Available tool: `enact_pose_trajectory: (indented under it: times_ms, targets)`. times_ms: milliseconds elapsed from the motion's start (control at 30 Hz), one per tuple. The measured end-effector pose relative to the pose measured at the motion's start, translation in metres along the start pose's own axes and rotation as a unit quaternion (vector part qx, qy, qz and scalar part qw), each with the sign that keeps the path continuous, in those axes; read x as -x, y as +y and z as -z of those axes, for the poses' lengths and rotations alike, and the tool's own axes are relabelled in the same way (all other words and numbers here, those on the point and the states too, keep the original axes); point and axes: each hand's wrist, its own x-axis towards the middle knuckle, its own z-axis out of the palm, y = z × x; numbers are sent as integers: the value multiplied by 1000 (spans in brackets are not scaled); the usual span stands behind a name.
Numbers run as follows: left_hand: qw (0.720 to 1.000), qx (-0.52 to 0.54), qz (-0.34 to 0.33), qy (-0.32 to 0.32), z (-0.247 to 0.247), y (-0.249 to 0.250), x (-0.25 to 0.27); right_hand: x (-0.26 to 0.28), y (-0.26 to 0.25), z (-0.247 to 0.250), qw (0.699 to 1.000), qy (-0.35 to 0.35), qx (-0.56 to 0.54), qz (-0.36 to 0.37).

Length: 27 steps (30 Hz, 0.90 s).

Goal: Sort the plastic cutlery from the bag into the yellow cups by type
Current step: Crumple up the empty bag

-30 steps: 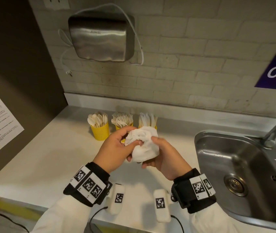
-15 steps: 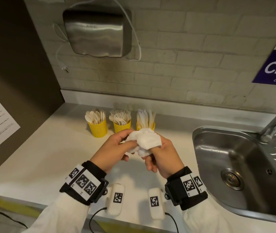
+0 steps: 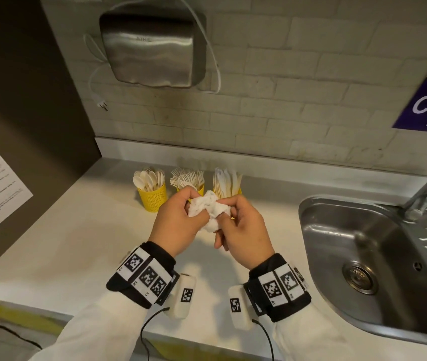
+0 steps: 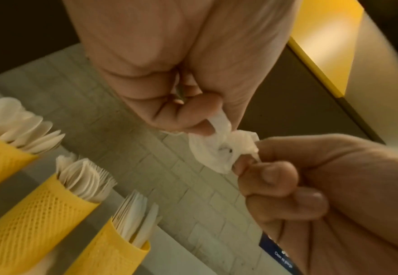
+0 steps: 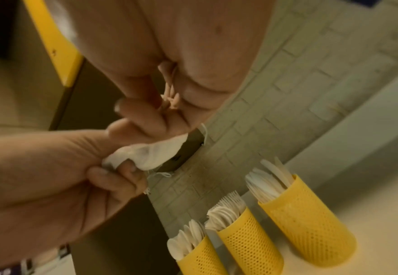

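Both hands meet above the white worktop [image 3: 58,238], in front of the cups, and between them is the white plastic bag [image 3: 208,211], crumpled into a small wad. The left hand [image 3: 177,225] has its fingers curled in, with thumb and fingertips pinching one side of the bag; the left wrist view shows the fingers folded tight against the palm with a twist of white film coming out between them. The right hand [image 3: 243,234] is likewise curled, its thumb and forefinger nipping the other side of the wad, the remaining fingers bent under it. The bag is held clear of the worktop, and nothing can be seen inside it.

Behind the hands three yellow perforated cups stand upright in a row near the back wall. The left cup [image 3: 154,196] holds white plastic spoons [image 3: 148,177], bowls up. The middle cup [image 3: 199,189] holds white forks [image 3: 187,175], and is partly hidden by the left hand. The right cup [image 5: 308,217] holds white knives [image 3: 226,179]; from the head view it is mostly behind the bag.

To the right a steel sink [image 3: 379,259] is set into the worktop, with a tap [image 3: 426,196] at its far edge. A steel hand dryer [image 3: 152,48] hangs on the tiled wall above the cups.
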Motion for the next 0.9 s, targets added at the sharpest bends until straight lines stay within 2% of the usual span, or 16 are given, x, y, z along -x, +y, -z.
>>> enact_pose_trajectory:
  times_ms: [133,200,233,300,367,400,533,600,733,833,900]
  targets:
    - [979,-171,-104,25,-4,14,4,-7,7,0,996,4,88,28]
    - [975,-187,-123,3,-5,16,8,-10,6,3,996,16,82,20]
    - [980,-160,-119,-27,-6,16,9,-11,6,6,998,22,65,12]
    - [992,-26,-75,-98,-3,15,10,-12,5,14,1000,20,22,-4]
    - [983,118,-15,-139,1,15,8,-11,4,21,1000,-2,-16,-21]
    - [978,148,-4,-145,3,14,7,-10,3,23,999,-17,-30,-31]
    - [982,97,-29,-157,9,10,1,-6,0,23,993,-67,-77,-54]
    - [979,106,-28,-170,7,11,2,-5,0,20,992,-78,-76,-59]
    - [988,95,-18,-120,2,13,0,-3,2,14,992,-81,-84,-55]
    - [984,157,3,-79,5,12,-4,-2,-1,7,981,-77,-161,-80]
    - [980,181,2,-79,8,11,-6,-2,-3,2,981,-77,-160,-84]
